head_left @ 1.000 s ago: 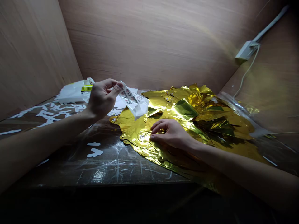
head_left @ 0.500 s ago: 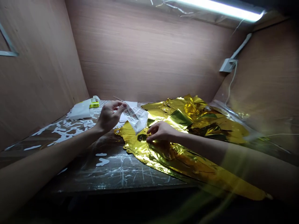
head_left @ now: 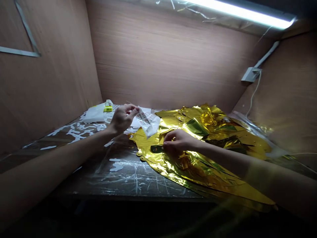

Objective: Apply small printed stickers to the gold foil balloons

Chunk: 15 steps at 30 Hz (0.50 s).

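Between thumb and fingers, my left hand (head_left: 125, 117) pinches a whitish sheet of printed stickers (head_left: 149, 122), which hangs over the left part of a gold foil pile (head_left: 153, 158). My right hand (head_left: 174, 140) rests over the foil with its fingers pressed together at a small dark oval patch (head_left: 157, 149) on the gold surface. Whatever may be between those fingertips is too small to make out. The foil pieces lie flat and overlapping, with crumpled ones towards the back.
White paper scraps (head_left: 76, 132) lie on the left of the film-covered table (head_left: 128, 181). A white packet (head_left: 95, 113) with a yellow label is at the back left. Clear plastic (head_left: 250, 124) lies at the right. Wooden panels enclose the table under a tube light (head_left: 242, 13).
The view has shifted, so most things appear further right. My right fingertips have drawn back slightly from the dark oval patch, which shows more fully. The left hand still holds the sticker sheet.
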Tool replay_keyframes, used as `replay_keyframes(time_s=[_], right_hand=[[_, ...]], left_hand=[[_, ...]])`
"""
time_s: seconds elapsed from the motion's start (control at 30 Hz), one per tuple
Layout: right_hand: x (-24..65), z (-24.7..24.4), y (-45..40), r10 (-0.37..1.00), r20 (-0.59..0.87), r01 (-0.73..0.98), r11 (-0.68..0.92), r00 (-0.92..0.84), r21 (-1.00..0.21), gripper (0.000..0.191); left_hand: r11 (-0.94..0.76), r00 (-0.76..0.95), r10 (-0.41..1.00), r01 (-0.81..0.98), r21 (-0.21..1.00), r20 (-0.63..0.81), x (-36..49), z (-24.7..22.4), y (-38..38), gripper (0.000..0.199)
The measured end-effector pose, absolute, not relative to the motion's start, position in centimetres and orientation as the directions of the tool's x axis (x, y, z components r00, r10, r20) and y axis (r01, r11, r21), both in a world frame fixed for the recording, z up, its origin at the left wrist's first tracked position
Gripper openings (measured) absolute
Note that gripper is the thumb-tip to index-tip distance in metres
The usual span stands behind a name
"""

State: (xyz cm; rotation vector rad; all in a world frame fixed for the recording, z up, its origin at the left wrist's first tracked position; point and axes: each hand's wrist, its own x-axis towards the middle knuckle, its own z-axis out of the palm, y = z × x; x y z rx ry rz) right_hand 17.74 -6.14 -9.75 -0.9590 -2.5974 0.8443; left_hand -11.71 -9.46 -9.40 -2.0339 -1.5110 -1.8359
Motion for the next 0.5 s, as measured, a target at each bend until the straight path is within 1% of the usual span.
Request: replay_keyframes(time_s=[0.07, 0.13, 0.2, 0.27, 0.37, 0.4, 0.43, 0.5], right_hand=[[18.0, -10.2, -7.3, 0.616, 0.13, 0.462, 0.699, -0.777, -0.546, 0.019], [18.1, -10.8, -7.9, 0.59, 0.192, 0.43, 0.74, -0.784, -0.517, 0.019], [18.0, -11.5, -7.8, 0.61, 0.183, 0.436, 0.715, -0.771, -0.547, 0.017], [17.9, -12.0, -7.3, 0.644, 0.135, 0.458, 0.66, -0.753, -0.596, 0.015], [17.7, -11.6, -6.6, 0.653, 0.114, 0.478, 0.65, -0.748, -0.591, 0.022], [17.7, -11.2, -6.5, 0.653, 0.13, 0.477, 0.661, -0.746, -0.58, 0.024], [17.7, -10.7, -6.4, 0.647, 0.173, 0.466, 0.685, -0.743, -0.56, 0.025], [17.7, -9.4, -6.5, 0.612, 0.335, 0.419, 0.762, -0.716, -0.494, 0.023]], left_hand=[[-0.529, -0.182, 0.607, 0.634, 0.565, 0.774, -12.4, -9.2, -9.2, 0.034], [-0.527, -0.22, 0.587, 0.626, 0.575, 0.779, -13.2, -8.7, -9.0, 0.035], [-0.524, -0.267, 0.56, 0.619, 0.585, 0.784, -14.0, -8.3, -8.8, 0.035], [-0.524, -0.311, 0.529, 0.613, 0.592, 0.79, -14.6, -7.8, -8.7, 0.032], [-0.534, -0.326, 0.51, 0.605, 0.59, 0.796, -15.1, -7.6, -8.6, 0.028], [-0.544, -0.313, 0.514, 0.601, 0.585, 0.799, -15.0, -7.6, -8.7, 0.027], [-0.557, -0.291, 0.52, 0.597, 0.577, 0.803, -14.7, -7.6, -8.8, 0.026], [-0.594, -0.23, 0.53, 0.587, 0.551, 0.816, -13.9, -7.6, -9.2, 0.023]])
